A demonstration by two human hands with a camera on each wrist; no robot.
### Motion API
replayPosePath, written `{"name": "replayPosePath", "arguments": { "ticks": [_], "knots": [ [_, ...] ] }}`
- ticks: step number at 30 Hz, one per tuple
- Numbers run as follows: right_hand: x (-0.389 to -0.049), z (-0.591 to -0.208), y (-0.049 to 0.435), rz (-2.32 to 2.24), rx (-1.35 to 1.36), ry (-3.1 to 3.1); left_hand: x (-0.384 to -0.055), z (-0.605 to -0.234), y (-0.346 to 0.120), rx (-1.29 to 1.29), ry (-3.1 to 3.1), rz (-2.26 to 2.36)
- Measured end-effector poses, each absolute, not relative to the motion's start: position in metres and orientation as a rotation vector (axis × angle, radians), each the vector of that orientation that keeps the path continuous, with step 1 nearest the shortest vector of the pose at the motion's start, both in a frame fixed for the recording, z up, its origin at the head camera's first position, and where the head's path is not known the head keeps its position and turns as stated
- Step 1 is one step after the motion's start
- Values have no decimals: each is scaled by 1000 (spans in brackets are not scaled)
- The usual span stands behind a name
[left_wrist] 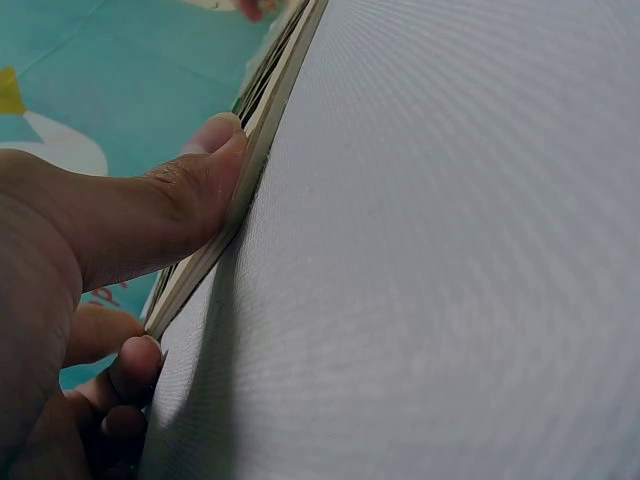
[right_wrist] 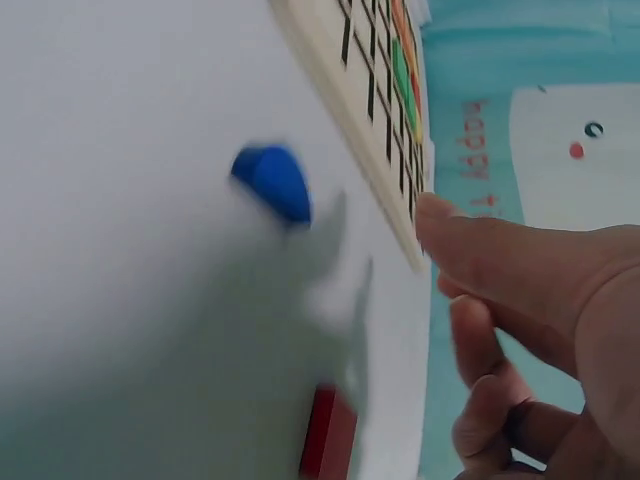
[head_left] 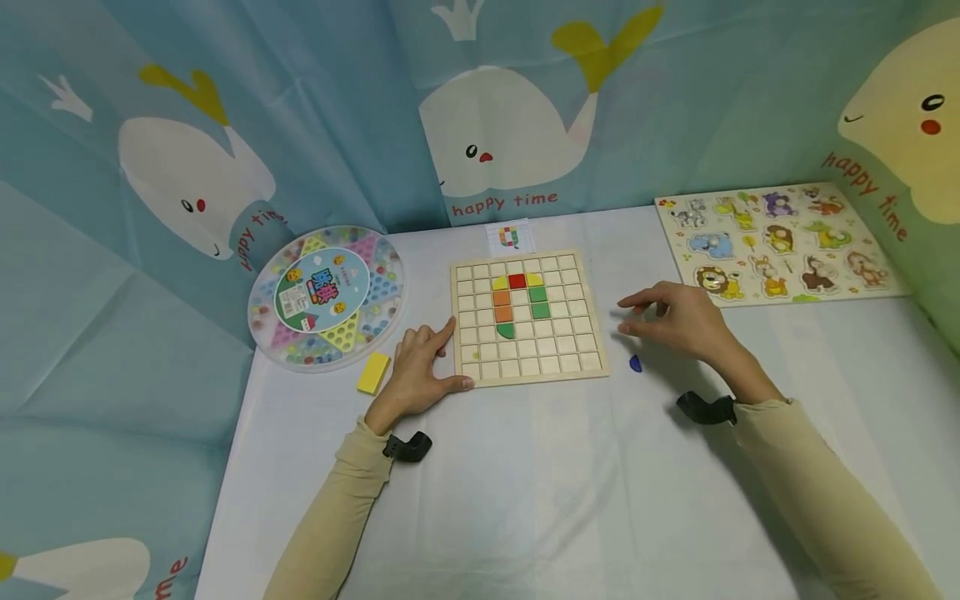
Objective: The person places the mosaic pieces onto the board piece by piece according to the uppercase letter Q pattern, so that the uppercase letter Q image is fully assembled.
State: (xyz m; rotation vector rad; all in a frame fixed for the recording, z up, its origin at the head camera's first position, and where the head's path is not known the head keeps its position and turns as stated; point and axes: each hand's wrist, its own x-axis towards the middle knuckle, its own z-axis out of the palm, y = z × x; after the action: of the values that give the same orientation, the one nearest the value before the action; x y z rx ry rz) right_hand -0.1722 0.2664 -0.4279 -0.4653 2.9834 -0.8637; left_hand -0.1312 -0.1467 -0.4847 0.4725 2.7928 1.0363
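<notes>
A wooden grid board [head_left: 528,367] lies flat, with red, yellow, orange and green pieces set in its squares as a partial ring. My left hand [head_left: 420,371] rests at its near left corner, thumb against the front edge and index finger along the left side. In the left wrist view, the thumb [left_wrist: 190,200] presses the board's edge. My right hand [head_left: 678,321] hovers right of the board, thumb and index finger apart with nothing between them. Below it lies a small blue round-edged piece [head_left: 636,363]. A red block [right_wrist: 328,435] shows in the right wrist view.
Behind the board stands a small pattern card [head_left: 510,238]. A yellow block [head_left: 373,373] lies beside the left hand, near a round marble game board [head_left: 322,292]. An animal puzzle board [head_left: 780,242] is at the back right. Printed curtains [head_left: 337,125] enclose the white table [head_left: 525,500].
</notes>
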Motion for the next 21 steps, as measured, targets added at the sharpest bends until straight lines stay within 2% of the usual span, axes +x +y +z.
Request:
{"name": "replayPosePath", "arguments": {
  "ticks": [14,21],
  "knots": [
    [-152,-430,308,-656,-231,2946,-130,-484,-146,485,2794,1042],
    [-149,-436,312,-692,-244,2933,-129,-484,-146,489,2795,1048]
  ]
}}
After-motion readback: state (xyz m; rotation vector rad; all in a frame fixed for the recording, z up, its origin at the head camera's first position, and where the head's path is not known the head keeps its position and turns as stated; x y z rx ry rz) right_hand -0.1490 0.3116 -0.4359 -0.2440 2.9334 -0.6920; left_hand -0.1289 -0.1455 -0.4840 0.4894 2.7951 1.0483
